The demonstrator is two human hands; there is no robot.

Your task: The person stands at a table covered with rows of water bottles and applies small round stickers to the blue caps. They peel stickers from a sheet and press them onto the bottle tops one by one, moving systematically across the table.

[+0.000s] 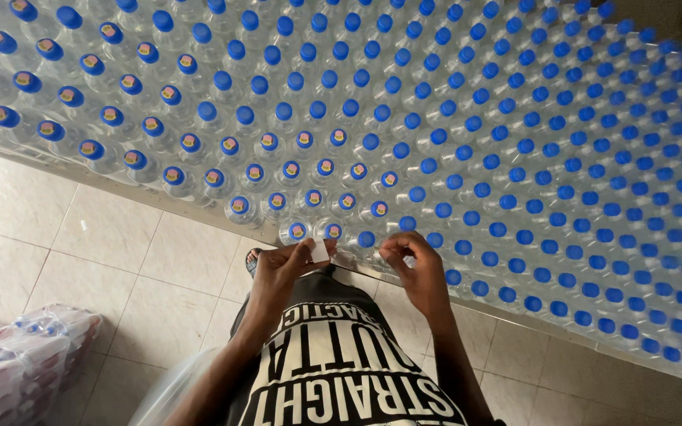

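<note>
A large table (159, 203) is packed with several rows of clear plastic bottles with blue caps (404, 150). Bottles on the left side carry small round stickers on their caps (237, 205); those on the right have plain blue caps (562, 192). My left hand (282, 268) pinches a small white sticker sheet (319, 251) near the table's front edge. My right hand (412, 264) has its fingers closed at the cap of a front-row bottle (366, 239); what it holds is hidden.
Beige tiled floor (104, 244) lies below the table edge. A shrink-wrapped pack of bottles (17, 363) lies on the floor at lower left. My sandalled foot (252, 260) shows under the table edge.
</note>
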